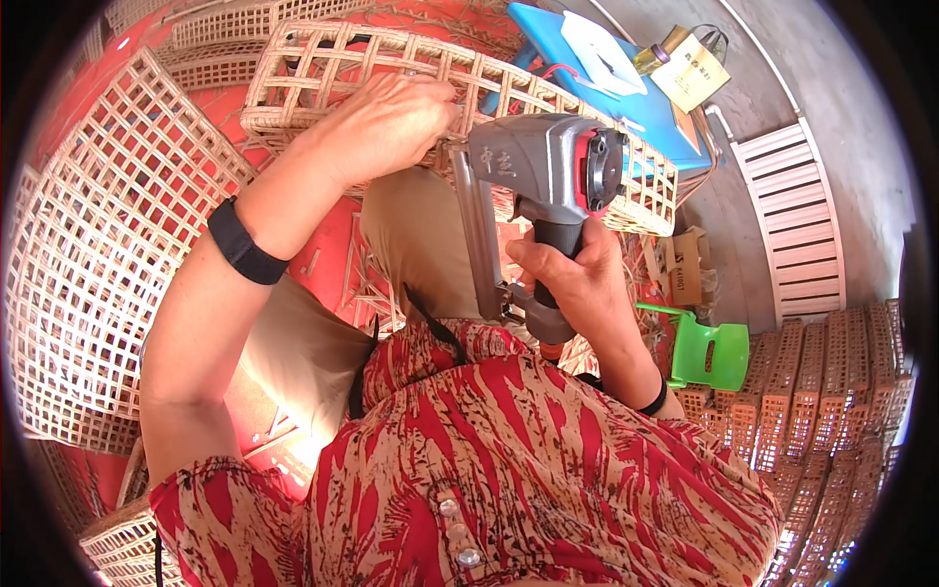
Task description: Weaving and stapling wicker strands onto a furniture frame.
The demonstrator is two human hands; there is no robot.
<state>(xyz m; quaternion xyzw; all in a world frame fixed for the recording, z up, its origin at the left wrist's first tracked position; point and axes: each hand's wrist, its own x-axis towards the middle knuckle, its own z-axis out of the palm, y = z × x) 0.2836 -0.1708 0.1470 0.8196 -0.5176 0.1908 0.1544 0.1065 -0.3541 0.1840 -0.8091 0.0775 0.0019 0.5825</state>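
A long, pale woven basket (279,119) with an open lattice lies across the far side of my knees. My left hand (396,115) grips its near side, fingers curled over the weave; the fingertips are partly hidden. In my right hand (577,269) is a grey pneumatic staple gun (533,161), held by its dark handle. Its nose points left and sits close to my left fingers, against or just beside the basket's near edge; I cannot tell whether it touches. The long magazine hangs down toward my lap.
A large lattice panel or basket (108,245) stands at the left, with more woven pieces behind it. Beyond the basket is a blue table (562,44) bearing papers and a bag (690,73). To the right are a green plastic chair (709,352), a cardboard box (688,269) and stacked brown baskets (812,391).
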